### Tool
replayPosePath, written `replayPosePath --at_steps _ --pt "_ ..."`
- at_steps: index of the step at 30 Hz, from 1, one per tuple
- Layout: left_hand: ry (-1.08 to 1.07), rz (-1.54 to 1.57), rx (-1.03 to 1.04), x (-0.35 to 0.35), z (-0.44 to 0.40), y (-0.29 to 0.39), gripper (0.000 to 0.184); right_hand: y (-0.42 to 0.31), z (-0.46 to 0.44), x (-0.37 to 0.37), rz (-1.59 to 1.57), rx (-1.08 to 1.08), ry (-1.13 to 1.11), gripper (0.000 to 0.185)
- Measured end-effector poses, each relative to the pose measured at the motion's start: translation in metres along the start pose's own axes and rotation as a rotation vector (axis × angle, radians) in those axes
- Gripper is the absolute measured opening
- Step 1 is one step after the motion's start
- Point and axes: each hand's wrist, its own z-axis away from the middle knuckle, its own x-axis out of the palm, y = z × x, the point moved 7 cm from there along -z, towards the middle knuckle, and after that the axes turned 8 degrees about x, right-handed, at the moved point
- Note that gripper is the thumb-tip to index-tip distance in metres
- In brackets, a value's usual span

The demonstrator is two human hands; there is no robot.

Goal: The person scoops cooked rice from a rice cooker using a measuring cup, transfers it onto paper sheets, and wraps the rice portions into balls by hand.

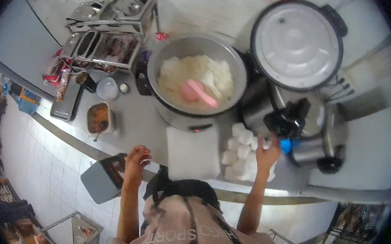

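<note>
My left hand [137,159] hangs over the counter's front edge, fingers loosely curled and apart, holding nothing. Over the right side of a group of white rounded pieces [241,151] is my right hand [268,153], its fingers spread, close to a blue object [285,145]; whether they touch is unclear. A white square sheet or stack [193,154] lies between my hands. Behind it stands a large round cooker [162,107] with rice [175,72] inside. A pink paddle [202,93] and a white paddle [208,81] rest on the rice.
A round lid [294,43] stands open at the back right, above steel pots [307,151]. Metal trays [115,50] fill a rack at the back left. A container of orange food [100,117] sits on the counter [141,113]. A grey bin [99,180] stands left.
</note>
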Motion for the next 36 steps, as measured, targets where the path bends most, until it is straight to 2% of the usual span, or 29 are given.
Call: replayPosePath --at_steps 1,3,4,5,6,7,9,12,13,15,16,18,19,20,21,22,24,25,27,31,33,34,36 --pt "0.001 0.001 0.007 0.001 -0.011 0.010 0.017 -0.045 -0.003 -0.010 -0.351 -0.049 -0.067 0.054" --pt "-0.158 -0.017 0.066 0.019 -0.025 0.028 0.013 -0.157 -0.011 -0.016 -0.246 -0.214 -0.161 0.038" --pt "-0.167 -0.019 0.060 0.027 -0.029 0.037 0.013 -0.201 -0.010 -0.006 -0.227 -0.354 -0.175 0.037" --pt "-0.278 -0.064 0.108 0.046 -0.032 0.052 0.014 -0.243 -0.010 0.006 -0.207 -0.499 -0.184 0.037" --pt "-0.387 -0.105 0.155 0.063 -0.037 0.063 0.015 -0.280 -0.008 0.030 -0.137 -0.593 -0.266 0.038" --pt "-0.394 -0.095 0.148 0.073 -0.044 0.066 0.015 -0.309 -0.005 0.053 -0.059 -0.686 -0.357 0.039" --pt "-0.629 0.036 0.121 0.103 -0.048 0.072 0.015 -0.307 -0.007 0.157 0.262 -0.727 -0.681 0.051" --pt "-0.710 0.088 0.134 0.125 -0.050 0.083 0.023 -0.320 -0.024 0.171 0.460 -0.824 -0.706 0.058" --pt "-0.745 0.105 0.132 0.129 -0.051 0.083 0.037 -0.329 -0.031 0.155 0.478 -0.822 -0.702 0.058" --pt "-0.707 0.170 0.150 0.146 -0.053 0.090 0.041 -0.350 -0.038 0.090 -0.043 -0.459 -0.924 0.051" --pt "-0.662 0.214 0.177 0.154 -0.051 0.096 0.045 -0.354 -0.028 0.074 -0.023 -0.447 -0.932 0.051" --pt "-0.691 0.332 0.116 0.167 -0.056 0.102 0.047 -0.368 0.001 0.054 -0.452 -0.207 -1.269 0.052" --pt "-0.780 0.370 -0.024 0.174 -0.058 0.099 0.045 -0.376 0.009 0.050 -0.603 0.010 -1.407 0.044" --pt "-0.864 0.409 -0.167 0.180 -0.054 0.095 0.044 -0.371 0.000 0.065 -0.593 0.014 -1.403 0.044" --pt "-0.734 0.330 -0.041 0.172 -0.056 0.103 0.038 -0.361 -0.033 0.088 -0.378 -0.199 -1.097 0.040" --pt "-0.733 0.338 -0.044 0.165 -0.054 0.104 0.038 -0.352 -0.059 0.107 -0.167 -0.397 -0.781 0.038" --pt "-0.655 0.091 0.029 0.133 -0.063 0.105 0.032 -0.331 -0.073 0.159 0.365 -0.678 -0.618 0.034" --pt "-0.652 0.087 0.028 0.122 -0.060 0.106 0.032 -0.317 -0.070 0.183 0.361 -0.678 -0.621 0.034" --pt "-0.508 0.105 0.163 0.097 -0.063 0.118 0.029 -0.301 -0.060 0.230 0.736 -0.799 -0.650 0.036" --pt "-0.379 0.085 0.073 0.056 -0.066 0.113 0.027 -0.303 -0.058 0.239 0.813 -0.876 -0.686 0.029" --pt "-0.365 0.036 0.108 0.043 -0.068 0.109 0.027 -0.311 -0.069 0.227 0.809 -0.937 -0.470 0.026" --pt "-0.363 -0.018 0.142 0.040 -0.069 0.107 0.028 -0.313 -0.076 0.223 0.813 -0.943 -0.469 0.026" --pt "-0.337 0.012 0.185 0.042 -0.073 0.101 0.027 -0.307 -0.111 0.210 0.777 -0.604 -0.502 0.028"
